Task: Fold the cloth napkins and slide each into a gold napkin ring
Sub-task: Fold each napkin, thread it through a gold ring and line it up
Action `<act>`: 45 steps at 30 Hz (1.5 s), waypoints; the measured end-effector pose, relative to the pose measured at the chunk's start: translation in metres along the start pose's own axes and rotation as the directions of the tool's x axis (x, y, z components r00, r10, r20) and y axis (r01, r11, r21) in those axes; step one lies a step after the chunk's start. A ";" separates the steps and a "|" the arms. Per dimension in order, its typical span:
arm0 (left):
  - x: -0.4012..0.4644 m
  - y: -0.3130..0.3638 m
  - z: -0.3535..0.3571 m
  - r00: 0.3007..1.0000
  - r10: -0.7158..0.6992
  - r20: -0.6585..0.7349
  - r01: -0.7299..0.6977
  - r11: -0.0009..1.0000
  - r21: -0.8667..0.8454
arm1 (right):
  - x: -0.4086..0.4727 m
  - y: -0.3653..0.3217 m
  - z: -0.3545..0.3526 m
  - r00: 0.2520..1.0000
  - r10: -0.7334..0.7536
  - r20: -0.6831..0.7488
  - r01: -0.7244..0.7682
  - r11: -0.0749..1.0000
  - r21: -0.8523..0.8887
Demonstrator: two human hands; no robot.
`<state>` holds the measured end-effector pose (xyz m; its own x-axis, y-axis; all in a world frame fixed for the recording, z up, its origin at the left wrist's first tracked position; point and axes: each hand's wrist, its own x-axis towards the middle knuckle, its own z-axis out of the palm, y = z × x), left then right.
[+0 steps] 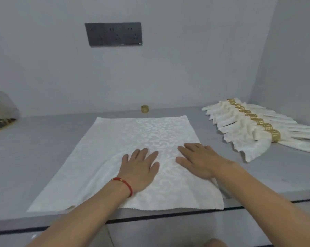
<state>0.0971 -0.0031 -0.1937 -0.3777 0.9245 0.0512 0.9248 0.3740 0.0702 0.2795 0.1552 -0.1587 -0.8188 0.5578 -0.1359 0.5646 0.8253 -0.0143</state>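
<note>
Both forearms reach up from the bottom of the frame, and I see my two hands lying flat, fingers spread, on a white napkin (pixel 125 145) near the frame's centre. My left hand (pixel 140 168), with a red bracelet (pixel 124 184) at the wrist, presses palm down on the cloth. My right hand (pixel 198 159) rests just beside it, also palm down, near the napkin's right edge. Neither hand pinches anything.

The napkin is spread open on the grey tabletop (pixel 34 154), showing a pale scroll pattern, its near edge close to the tabletop's front lip. One loose gold ring (pixel 145 109) stands just beyond the napkin's far edge, close to the wall.

At right of frame, a row of finished napkins (pixel 239 129) lies overlapping, each one gathered through a gold ring (pixel 275 135), so the rings form a diagonal line.

At far left, a pale cloth (pixel 2 106) sits over a dark, gold-rimmed thing I cannot make out. On the wall, upper centre, a dark socket panel (pixel 113 34) is mounted.
</note>
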 end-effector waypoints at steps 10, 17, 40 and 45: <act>-0.049 -0.041 -0.030 0.984 0.171 -0.057 -0.149 0.952 0.268 | -0.074 -0.065 0.001 0.988 -0.055 -0.145 0.033 0.988 -0.149; -0.114 -0.047 -0.010 0.982 0.178 -0.063 -0.184 0.977 -0.110 | -0.081 -0.065 0.026 0.991 -0.132 0.012 0.131 0.991 0.038; -0.175 -0.053 -0.040 0.879 -0.011 -0.476 -0.282 0.794 -0.539 | -0.122 -0.082 0.032 0.837 -0.088 -0.540 0.394 0.782 0.484; -0.140 -0.062 -0.069 0.946 -0.099 -0.309 -0.152 0.707 -0.690 | -0.098 -0.092 -0.009 0.863 0.083 -0.498 0.327 0.659 0.677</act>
<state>0.0895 -0.1607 -0.1363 -0.4627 0.8147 0.3494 0.6799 0.0733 0.7296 0.3064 0.0257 -0.1349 -0.7121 0.5938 0.3746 0.1749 0.6668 -0.7244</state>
